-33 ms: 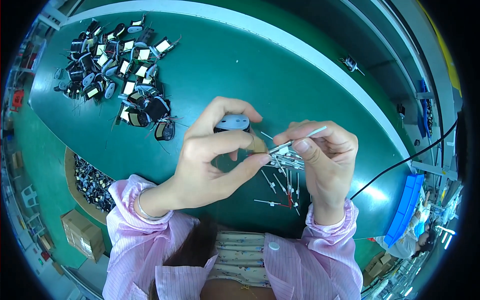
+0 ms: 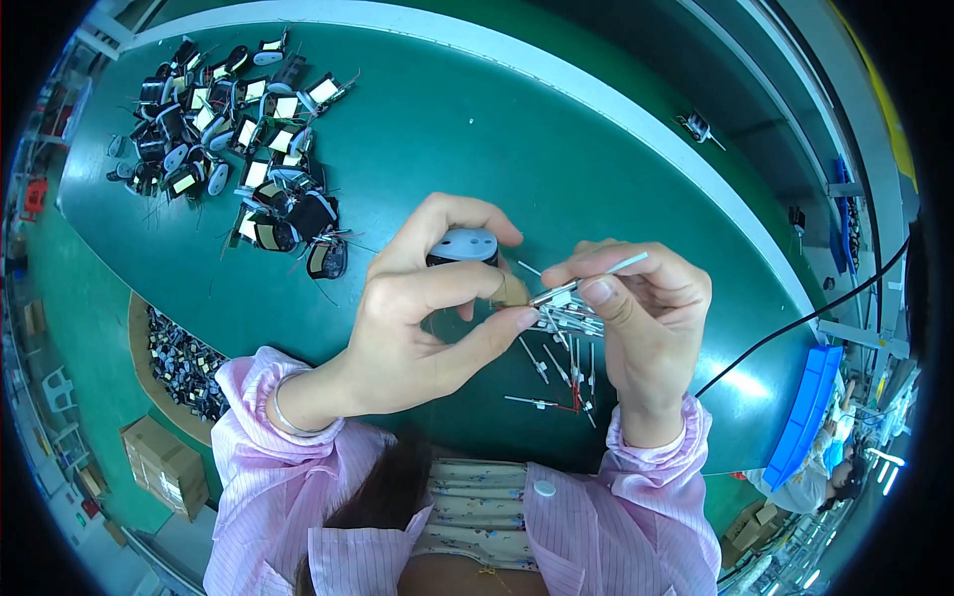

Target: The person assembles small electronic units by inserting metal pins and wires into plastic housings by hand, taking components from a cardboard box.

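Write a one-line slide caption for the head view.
Left hand holds a small grey-topped component while right hand feeds a thin white sleeve toward it.

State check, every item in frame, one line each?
left hand: closed on the small component, raised above the table
small component: held, pale oval face up
right hand: pinching a thin sleeved wire
thin sleeved wire: held, tilted toward the component
loose wires: lying scattered on the green table
component pile: heaped at far left, untouched
blue bin: at table's right edge
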The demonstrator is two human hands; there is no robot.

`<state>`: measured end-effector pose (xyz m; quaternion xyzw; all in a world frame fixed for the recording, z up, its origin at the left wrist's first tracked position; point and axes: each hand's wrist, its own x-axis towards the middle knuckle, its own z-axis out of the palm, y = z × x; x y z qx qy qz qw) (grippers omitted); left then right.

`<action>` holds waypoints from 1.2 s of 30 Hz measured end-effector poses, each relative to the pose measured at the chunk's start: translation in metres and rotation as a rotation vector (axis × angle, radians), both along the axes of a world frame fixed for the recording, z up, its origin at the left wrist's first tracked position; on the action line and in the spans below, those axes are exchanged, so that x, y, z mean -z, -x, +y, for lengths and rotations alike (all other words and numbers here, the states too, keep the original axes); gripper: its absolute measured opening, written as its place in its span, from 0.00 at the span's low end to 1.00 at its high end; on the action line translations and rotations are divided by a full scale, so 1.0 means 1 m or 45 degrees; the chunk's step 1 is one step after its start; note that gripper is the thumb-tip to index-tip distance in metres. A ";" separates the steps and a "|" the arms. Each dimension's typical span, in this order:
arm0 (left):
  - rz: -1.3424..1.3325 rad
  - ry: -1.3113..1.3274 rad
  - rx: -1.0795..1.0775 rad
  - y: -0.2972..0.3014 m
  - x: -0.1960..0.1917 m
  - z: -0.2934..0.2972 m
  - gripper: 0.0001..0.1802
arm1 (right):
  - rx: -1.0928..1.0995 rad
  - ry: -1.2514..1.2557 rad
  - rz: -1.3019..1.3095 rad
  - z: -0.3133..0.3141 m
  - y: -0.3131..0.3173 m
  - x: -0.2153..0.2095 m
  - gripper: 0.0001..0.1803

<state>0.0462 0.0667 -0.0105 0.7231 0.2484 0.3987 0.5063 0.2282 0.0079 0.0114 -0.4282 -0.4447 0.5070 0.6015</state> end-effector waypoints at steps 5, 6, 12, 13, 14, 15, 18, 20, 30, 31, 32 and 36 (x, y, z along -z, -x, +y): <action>-0.142 0.208 0.030 0.001 -0.001 -0.004 0.03 | 0.099 -0.524 -0.669 0.002 0.004 0.001 0.09; -0.143 0.209 0.031 0.002 -0.002 -0.003 0.03 | 0.099 -0.524 -0.669 0.002 0.002 -0.001 0.09; -0.266 0.494 0.296 0.009 -0.003 0.005 0.05 | -0.129 -0.129 -0.080 0.003 -0.007 -0.009 0.07; -0.314 0.485 0.277 0.009 -0.001 0.005 0.06 | -0.106 -0.013 0.130 0.003 -0.004 -0.010 0.08; -0.362 0.477 0.259 0.008 0.001 0.005 0.06 | -0.082 0.104 0.339 0.004 0.000 -0.011 0.09; -0.360 0.477 0.257 0.008 0.000 0.004 0.06 | 0.027 0.184 0.401 0.009 0.010 -0.017 0.13; -0.331 0.271 0.136 0.007 -0.003 0.001 0.06 | -0.146 -0.004 -0.247 0.010 0.008 -0.005 0.13; -0.132 0.198 0.073 0.009 -0.007 0.001 0.03 | -0.143 -0.050 -0.383 0.007 0.007 -0.001 0.11; -0.089 0.158 0.039 0.011 -0.007 0.002 0.03 | -0.105 -0.148 -0.534 0.007 0.008 -0.003 0.08; -0.079 0.078 0.070 0.013 -0.007 0.003 0.04 | -0.146 -0.129 -0.530 0.008 0.009 -0.004 0.08; -0.069 -0.001 0.101 0.014 -0.007 0.003 0.06 | -0.148 -0.130 -0.528 0.008 0.007 -0.005 0.08; -0.097 0.007 0.103 0.010 -0.005 0.005 0.18 | -0.077 -0.139 -0.325 0.009 -0.003 -0.011 0.09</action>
